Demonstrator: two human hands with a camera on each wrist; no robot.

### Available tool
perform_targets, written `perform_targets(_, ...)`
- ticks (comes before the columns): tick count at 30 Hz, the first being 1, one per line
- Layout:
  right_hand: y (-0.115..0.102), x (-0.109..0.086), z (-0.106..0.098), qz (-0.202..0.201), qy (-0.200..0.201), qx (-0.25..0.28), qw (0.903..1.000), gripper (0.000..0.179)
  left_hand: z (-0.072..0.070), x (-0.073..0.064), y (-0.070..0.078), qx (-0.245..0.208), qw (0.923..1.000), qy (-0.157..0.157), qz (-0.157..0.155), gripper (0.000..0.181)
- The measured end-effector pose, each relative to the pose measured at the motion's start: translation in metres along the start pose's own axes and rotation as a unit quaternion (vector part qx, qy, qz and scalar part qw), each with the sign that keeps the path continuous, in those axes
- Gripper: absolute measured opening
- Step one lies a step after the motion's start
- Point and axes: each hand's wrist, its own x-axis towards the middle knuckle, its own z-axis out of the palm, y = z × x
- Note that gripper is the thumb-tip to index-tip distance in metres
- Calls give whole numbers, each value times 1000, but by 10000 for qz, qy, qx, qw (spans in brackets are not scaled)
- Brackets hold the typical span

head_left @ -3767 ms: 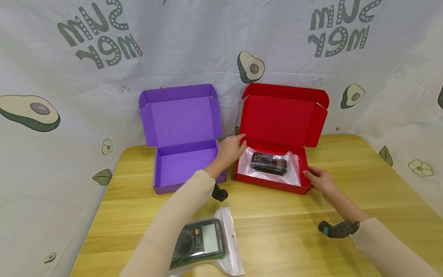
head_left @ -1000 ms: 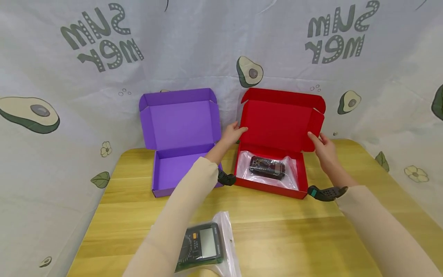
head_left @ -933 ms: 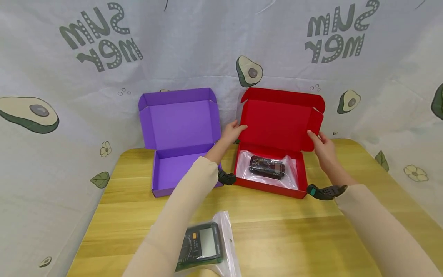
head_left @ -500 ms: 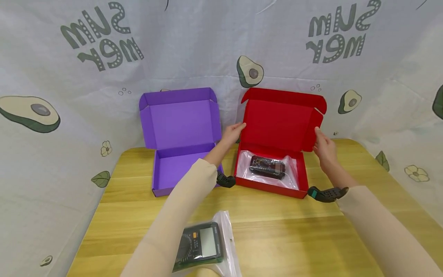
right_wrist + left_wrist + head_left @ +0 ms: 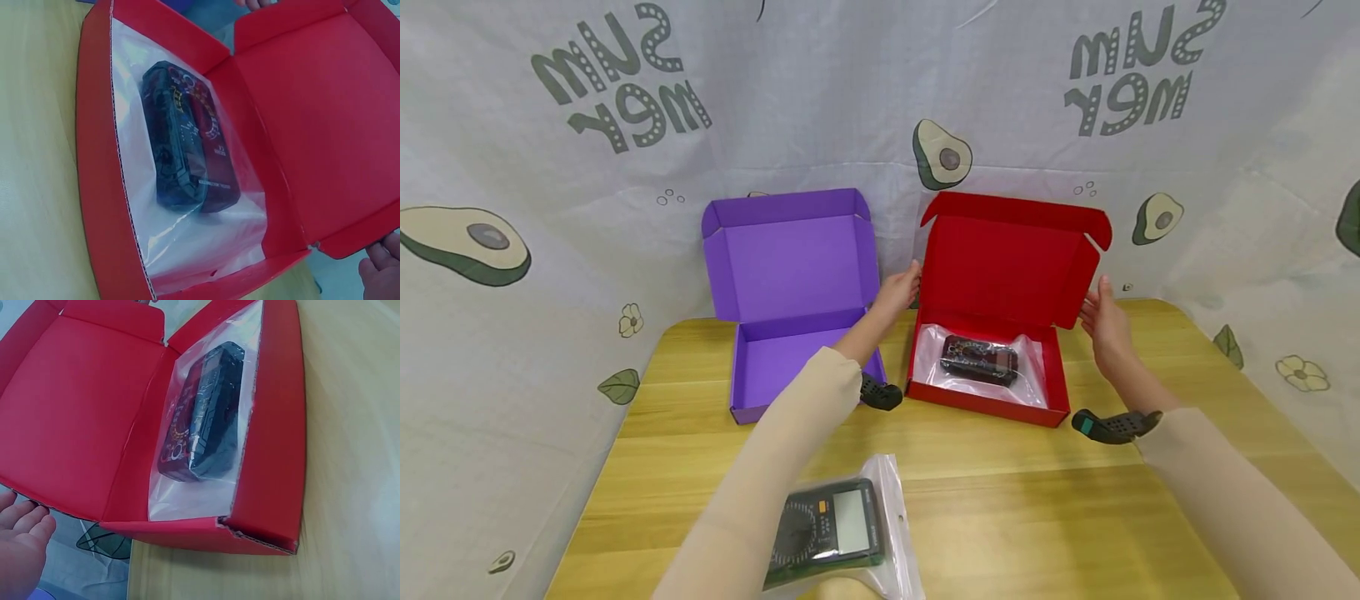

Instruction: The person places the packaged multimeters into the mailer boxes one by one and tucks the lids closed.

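Note:
In the head view, the red cardboard box (image 5: pixel 988 405) stands with its lid (image 5: pixel 1000 267) raised. Inside it lies a black multimeter (image 5: pixel 979 360) in a clear plastic bag (image 5: pixel 932 354). My left hand (image 5: pixel 895 295) is at the lid's left edge, its fingers (image 5: pixel 25 519) along the outside in the left wrist view. On the opposite side, my right hand (image 5: pixel 1107 325) has its fingertips (image 5: pixel 380 253) right at the side flap, and its thumb points up, off the cardboard. Neither hand pinches the lid.
An open purple box (image 5: pixel 793 258) with nothing inside stands left of the red one. A bagged multimeter (image 5: pixel 852 521) lies at the table's (image 5: pixel 985 517) near side, partly behind my left sleeve (image 5: pixel 760 475). A printed cloth (image 5: pixel 820 100) hangs close behind both lids.
My right hand has moved from the red box's front corner up to its lid. Over the last half second both thumbs have come off the lid's side flaps; the lid leans slightly forward.

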Motion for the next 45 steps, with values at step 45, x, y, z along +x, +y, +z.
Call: perform_targets(45, 5, -14, -41, 623, -2360, 951, 9651, 97, -10, -132, 72, -62, 9928, -1079, -515, 74)
